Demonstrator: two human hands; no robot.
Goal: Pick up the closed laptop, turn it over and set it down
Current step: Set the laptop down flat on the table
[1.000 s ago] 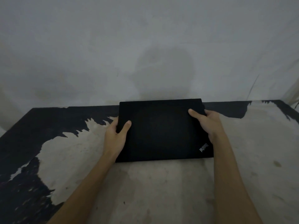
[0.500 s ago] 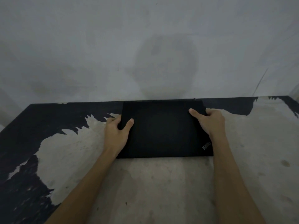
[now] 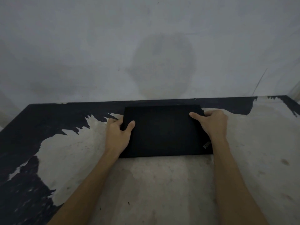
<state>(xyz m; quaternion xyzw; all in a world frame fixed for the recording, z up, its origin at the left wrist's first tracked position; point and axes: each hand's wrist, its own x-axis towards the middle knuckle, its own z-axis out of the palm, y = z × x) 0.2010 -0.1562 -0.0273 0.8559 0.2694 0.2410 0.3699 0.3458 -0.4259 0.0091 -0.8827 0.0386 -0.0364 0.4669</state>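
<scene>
Gripping the closed laptop [image 3: 164, 132] at both side edges, my left hand [image 3: 117, 135] and right hand [image 3: 214, 122] have thumbs on its lid. It sits on the worn table [image 3: 162, 184], close to the wall [image 3: 146, 46].

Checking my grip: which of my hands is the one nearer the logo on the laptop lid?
The right hand; the logo sits just below it, while the left hand grips the opposite edge.

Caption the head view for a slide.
Both hands, left hand and right hand, grip the sides of a closed black laptop on a worn table.
</scene>
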